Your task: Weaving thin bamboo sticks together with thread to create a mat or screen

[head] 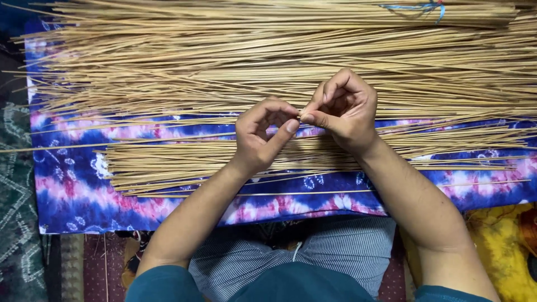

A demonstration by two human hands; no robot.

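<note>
Both my hands are raised just above the cloth, fingertips meeting at the centre of the work. My left hand (263, 134) is curled, thumb and forefinger pinched narrow; my right hand (342, 109) is curled likewise, its forefinger and thumb closed against the left's. Between them I appear to hold the end of a single thin stick (301, 117), though only a pale tip shows and I cannot tell its length or how it runs.

The stock lies as follows: a large loose heap of sticks (279, 61) across the far side of the tie-dyed cloth (72, 196), and a smaller, tidier bundle (184, 162) nearer me, directly beneath my wrists. A blue cord (417, 7) binds part of the heap at the upper right.

Judgement: the step in hand is working one stick at its tip, by checking, peeling or splitting it; I cannot tell which. The next move calls for a steady pinch from both hands and a light pull, since so thin a stick would likely snap if bent.
</note>
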